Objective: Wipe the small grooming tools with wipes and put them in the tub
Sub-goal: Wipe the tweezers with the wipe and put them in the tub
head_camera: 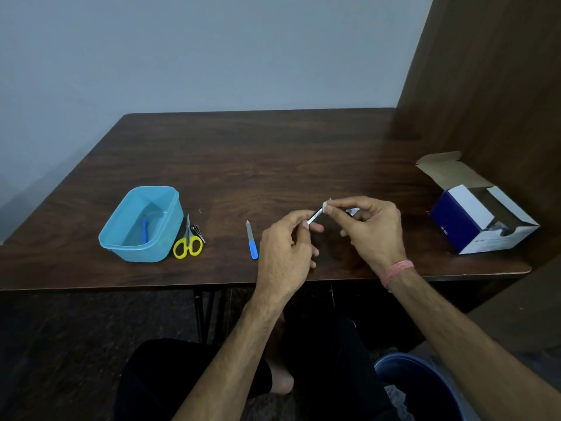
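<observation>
Above the dark wooden table, the left hand pinches a slim silvery metal grooming tool by its lower end, while the right hand presses a small white wipe around its upper end. The light blue plastic tub sits well left, a blue-handled item inside, hard to identify. A grey wall stands behind.
</observation>
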